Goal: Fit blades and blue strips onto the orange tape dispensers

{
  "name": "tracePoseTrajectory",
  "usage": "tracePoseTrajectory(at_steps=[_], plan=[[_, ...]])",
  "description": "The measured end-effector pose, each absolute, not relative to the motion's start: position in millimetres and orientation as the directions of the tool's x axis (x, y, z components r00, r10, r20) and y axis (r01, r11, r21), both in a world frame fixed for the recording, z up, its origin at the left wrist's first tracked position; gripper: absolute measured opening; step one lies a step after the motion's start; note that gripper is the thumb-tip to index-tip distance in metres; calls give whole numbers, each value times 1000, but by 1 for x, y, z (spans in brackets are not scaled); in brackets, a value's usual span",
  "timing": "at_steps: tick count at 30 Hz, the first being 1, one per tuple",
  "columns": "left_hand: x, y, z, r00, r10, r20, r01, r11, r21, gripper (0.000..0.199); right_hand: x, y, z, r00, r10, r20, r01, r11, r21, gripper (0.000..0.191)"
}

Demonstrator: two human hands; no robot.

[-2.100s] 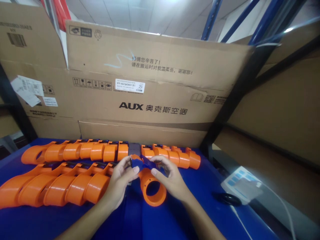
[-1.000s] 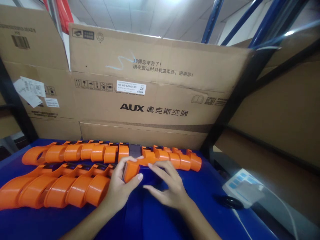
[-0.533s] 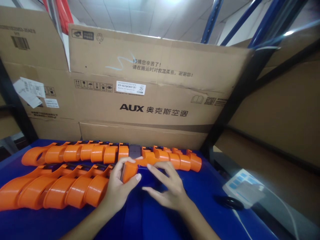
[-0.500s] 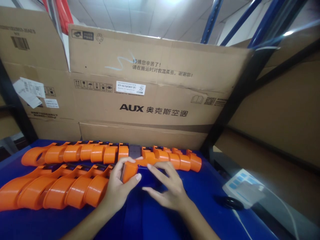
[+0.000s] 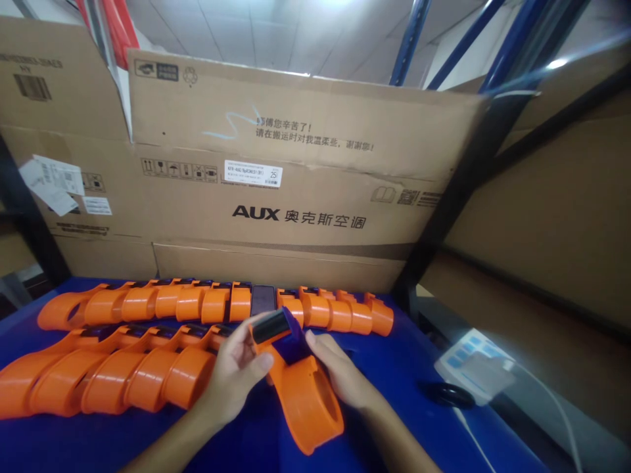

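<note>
An orange tape dispenser [image 5: 310, 407] with a black roller and a dark blue flap is held above the blue tabletop. My left hand [image 5: 239, 364] grips its roller end, thumb in front. My right hand [image 5: 338, 368] touches the blue flap [image 5: 294, 338] from the right, its fingers partly hidden behind the piece. The dispenser's round ring hangs down towards me. Several like orange dispensers [image 5: 106, 381] stand in a row at the left, and a farther row [image 5: 170, 301] runs along the back, with a dark rectangular block [image 5: 263, 300] in it.
Behind the rows stands a large cardboard sheet [image 5: 305, 190]. A black slanted post [image 5: 444, 203] rises at the right. On the table's right side lie a white and blue box [image 5: 473, 368], a black oval object [image 5: 451, 395] and a white cable [image 5: 555, 401].
The dispenser has been turned so its ring now hangs down and its black roller and blue flap show. My right hand has moved in against the flap.
</note>
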State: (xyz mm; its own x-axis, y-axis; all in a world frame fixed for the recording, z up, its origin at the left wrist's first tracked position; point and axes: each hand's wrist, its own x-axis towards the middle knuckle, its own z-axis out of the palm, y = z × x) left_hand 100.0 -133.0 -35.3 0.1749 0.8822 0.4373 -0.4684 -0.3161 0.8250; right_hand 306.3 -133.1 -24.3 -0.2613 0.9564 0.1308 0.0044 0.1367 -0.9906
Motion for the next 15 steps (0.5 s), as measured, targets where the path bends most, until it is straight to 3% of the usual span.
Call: tracePoseTrajectory(at_steps=[2, 5, 10, 15], plan=[[101, -132, -34, 116, 921, 372, -429, -292, 855, 50, 306, -132, -22, -292, 938, 186, 42, 207, -977, 62], [101, -127, -34, 5, 963, 271, -390, -248, 887, 52, 309, -132, -12, -379, 843, 382, 88, 443, -892, 71], [99, -115, -37, -155, 977, 149, -405, -201, 892, 44, 313, -138, -5, -466, 654, 596, 334, 753, -567, 103], [100, -116, -37, -74, 990, 124, -399, -143, 906, 43, 309, -137, -14, -443, 510, 737, 441, 840, -316, 83]])
